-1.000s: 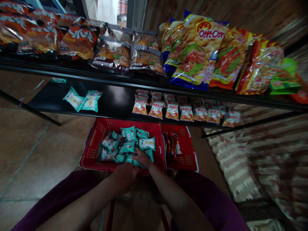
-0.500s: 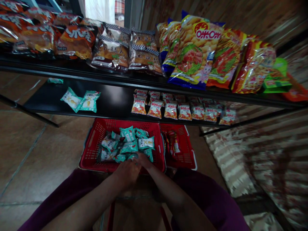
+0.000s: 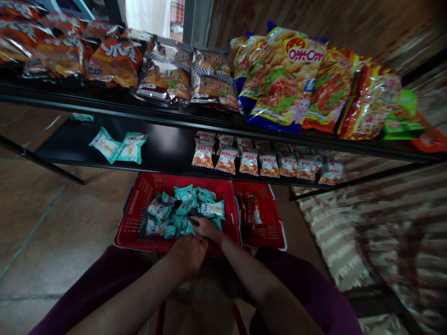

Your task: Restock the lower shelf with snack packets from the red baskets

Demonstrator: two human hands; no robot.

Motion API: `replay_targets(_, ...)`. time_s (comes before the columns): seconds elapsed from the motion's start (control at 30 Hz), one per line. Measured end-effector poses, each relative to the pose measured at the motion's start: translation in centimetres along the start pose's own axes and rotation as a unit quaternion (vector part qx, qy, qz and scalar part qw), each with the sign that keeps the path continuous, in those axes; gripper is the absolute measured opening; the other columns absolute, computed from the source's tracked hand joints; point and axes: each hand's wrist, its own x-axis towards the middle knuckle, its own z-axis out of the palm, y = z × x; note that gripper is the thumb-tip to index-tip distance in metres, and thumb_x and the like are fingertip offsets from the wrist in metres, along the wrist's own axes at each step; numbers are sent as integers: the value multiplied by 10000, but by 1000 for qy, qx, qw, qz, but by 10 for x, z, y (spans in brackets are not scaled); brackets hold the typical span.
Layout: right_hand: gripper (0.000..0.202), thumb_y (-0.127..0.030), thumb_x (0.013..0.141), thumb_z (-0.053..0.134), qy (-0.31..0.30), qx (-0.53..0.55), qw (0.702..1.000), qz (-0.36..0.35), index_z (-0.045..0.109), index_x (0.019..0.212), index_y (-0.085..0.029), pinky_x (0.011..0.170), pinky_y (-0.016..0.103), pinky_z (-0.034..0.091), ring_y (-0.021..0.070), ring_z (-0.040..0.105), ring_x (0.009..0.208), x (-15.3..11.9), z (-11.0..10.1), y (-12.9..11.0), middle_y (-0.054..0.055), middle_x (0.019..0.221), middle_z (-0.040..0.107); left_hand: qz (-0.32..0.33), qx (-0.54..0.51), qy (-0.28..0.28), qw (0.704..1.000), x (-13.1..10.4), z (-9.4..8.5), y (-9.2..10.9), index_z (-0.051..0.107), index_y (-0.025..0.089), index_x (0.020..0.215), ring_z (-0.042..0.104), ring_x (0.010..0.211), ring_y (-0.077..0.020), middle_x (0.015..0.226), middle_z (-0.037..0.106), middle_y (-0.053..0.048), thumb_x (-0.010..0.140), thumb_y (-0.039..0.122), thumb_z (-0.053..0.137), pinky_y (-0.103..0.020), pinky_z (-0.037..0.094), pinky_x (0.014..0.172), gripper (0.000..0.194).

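Note:
A red plastic basket on the floor between my knees holds several small teal-and-white snack packets. My right hand reaches in over the near right side, fingers closed on a teal snack packet among the others. My left hand is at the near rim, beside and just below the right, with its fingers curled inward. What it holds, if anything, is hidden. Two more teal packets lie overlapping on the lower black shelf, left of the middle.
A second red basket with reddish packets adjoins on the right. Small white-and-orange bags stand in rows on the lower shelf. Larger snack bags line the upper shelf, whose edge crosses above my hands. Patterned fabric covers the right side.
My hands have moved slightly apart, the right a little upward and further into the basket. The teal packets near its fingers have shifted. The view has tilted slightly.

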Motion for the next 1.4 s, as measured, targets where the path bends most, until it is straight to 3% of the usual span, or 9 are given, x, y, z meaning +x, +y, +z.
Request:
replay_targets(0.2, 467, -132, 822, 517, 132, -58, 989, 33, 560, 1286, -164, 1104, 401, 343, 233, 480, 1279, 34, -28, 3, 121, 1332, 568, -4, 15, -13, 1000, -2, -6, 4, 614, 73, 1093, 597, 1056, -278, 1112, 638, -178, 856, 95, 352, -411, 476, 928, 354)
replay_targets(0.33, 476, -141, 834, 506, 174, -79, 981, 48, 534, 1307, -195, 1117, 376, 324, 207, 471, 1284, 57, -49, 0, 91, 1345, 558, -10, 9, -20, 1000, -3, -11, 3, 610, 54, 1105, 591, 1073, -289, 1117, 634, -191, 857, 84, 365, -423, 482, 924, 350)
replay_targets(0.5, 558, -176, 830, 534, 162, -84, 981, 64, 444, 1380, -201, 1105, 352, 339, 211, 462, 1305, 92, -49, -13, 92, 1372, 538, -27, -7, -28, 999, -3, -13, 4, 590, 46, 1145, 576, 1099, -308, 1139, 622, -194, 819, 63, 419, -438, 490, 918, 369)
replay_targets(0.67, 679, -258, 808, 608, 76, -71, 992, 78, 349, 1435, -227, 1031, 332, 424, 210, 512, 1263, 111, -20, -34, 77, 1351, 559, -30, -14, -44, 998, -2, -17, 3, 590, 25, 1160, 561, 1123, -316, 1170, 606, -206, 816, 54, 425, -448, 472, 954, 382)
replay_targets(0.73, 638, -277, 822, 603, 22, -75, 993, 87, 378, 1418, -244, 1003, 335, 443, 216, 554, 1216, 110, -5, -41, 72, 1296, 605, -35, -19, -51, 998, -2, -20, 3, 573, 34, 1204, 557, 1133, -315, 1192, 601, -203, 813, 43, 419, -449, 466, 962, 420)
replay_targets(0.9, 367, -275, 769, 667, 13, -88, 990, 107, 649, 1133, -232, 991, 309, 440, 236, 584, 1170, 98, 14, -47, 71, 1231, 647, -50, -21, -54, 997, -2, -17, 0, 530, 82, 1292, 552, 1155, -303, 1223, 599, -184, 773, -17, 393, -436, 461, 964, 545)
replay_targets(1.13, 346, -314, 758, 685, 56, -70, 988, 129, 636, 1095, -251, 950, 282, 445, 212, 603, 1123, 61, 8, -36, 39, 1186, 664, -44, -22, -57, 997, -2, -6, -1, 548, 90, 1285, 558, 1159, -297, 1248, 586, -196, 794, 15, 344, -448, 439, 983, 537)
replay_targets(1.3, 269, -242, 921, 433, 92, -61, 987, 118, 584, 1141, -211, 893, 242, 443, 155, 628, 1041, 44, -1, -32, 47, 1133, 683, -37, -2, -55, 998, 0, -4, -2, 530, 60, 1301, 529, 1203, -303, 1292, 554, -220, 822, 45, 311, -450, 422, 1002, 527)
replay_targets(1.4, 270, -189, 914, 413, 79, -72, 988, 108, 628, 1076, -200, 904, 226, 436, 150, 629, 1045, 43, -10, -33, 42, 1113, 696, -36, 1, -57, 998, 2, 0, -4, 546, 73, 1281, 543, 1190, -297, 1267, 574, -217, 832, 58, 300, -449, 433, 989, 512)
